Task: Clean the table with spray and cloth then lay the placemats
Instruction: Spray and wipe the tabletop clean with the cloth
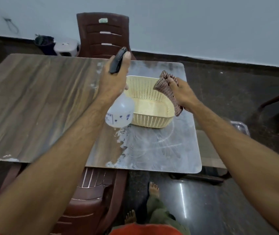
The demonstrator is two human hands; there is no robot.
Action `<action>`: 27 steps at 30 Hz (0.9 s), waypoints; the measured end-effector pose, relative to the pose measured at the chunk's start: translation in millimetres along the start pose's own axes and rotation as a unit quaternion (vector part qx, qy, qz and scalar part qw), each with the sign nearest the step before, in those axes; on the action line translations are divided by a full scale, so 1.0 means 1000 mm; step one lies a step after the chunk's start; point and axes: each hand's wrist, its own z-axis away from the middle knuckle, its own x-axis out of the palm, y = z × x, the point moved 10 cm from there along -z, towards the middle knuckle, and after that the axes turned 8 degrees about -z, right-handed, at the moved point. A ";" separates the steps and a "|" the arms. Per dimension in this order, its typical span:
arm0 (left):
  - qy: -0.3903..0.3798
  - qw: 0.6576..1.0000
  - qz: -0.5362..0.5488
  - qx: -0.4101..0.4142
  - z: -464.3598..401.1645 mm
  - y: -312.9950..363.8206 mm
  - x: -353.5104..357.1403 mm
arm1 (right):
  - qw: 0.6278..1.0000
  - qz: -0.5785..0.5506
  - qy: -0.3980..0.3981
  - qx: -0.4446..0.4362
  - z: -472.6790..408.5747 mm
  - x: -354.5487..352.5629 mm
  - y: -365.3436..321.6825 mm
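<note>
The left hand (113, 82) holds a spray bottle (120, 111) up over the desk (33, 102), its fingers curled round the dark trigger head (117, 62) at the neck while the clear plastic body hangs below, near the edge of a cream perforated basket (149, 106). The bottle looks light and fairly rigid, possibly slick where it is wet, so the neck under the trigger seems the sound place to hold it. The right hand (183, 94) pinches a reddish-brown striped cloth (167, 90), folded and bunched, above the right rim of the basket; it is soft and limp and would need spreading flat under the palm to wipe well. The grey end of the desk shows whitish smears. I can see no placemats.
</note>
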 end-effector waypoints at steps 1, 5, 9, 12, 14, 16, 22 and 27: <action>0.008 1.000 -0.006 0.013 -0.010 0.005 0.006 | 1.000 0.020 -0.014 -0.004 -0.016 0.005 0.001; 0.024 0.996 -0.086 0.019 -0.047 -0.011 0.037 | 0.993 0.097 -0.064 -0.020 -0.073 0.027 0.023; -0.023 0.990 -0.135 0.042 -0.070 -0.055 0.074 | 0.984 0.133 -0.117 -0.016 -0.105 0.048 0.052; -0.040 0.985 -0.167 0.024 -0.076 -0.093 0.094 | 0.977 0.141 -0.154 -0.032 -0.119 0.063 0.065; -0.039 0.979 -0.198 0.018 -0.077 -0.113 0.103 | 0.972 0.161 -0.167 -0.042 -0.124 0.070 0.072; -0.039 0.975 -0.220 0.018 -0.077 -0.128 0.110 | 0.960 0.203 -0.183 -0.059 -0.125 0.080 0.076; -0.053 0.963 -0.265 0.019 -0.067 -0.158 0.109 | 0.891 0.333 -0.306 -0.047 -0.104 0.120 0.112; -0.108 0.932 -0.344 -0.021 -0.061 -0.177 0.089 | 0.848 0.379 -0.367 -0.045 -0.080 0.134 0.126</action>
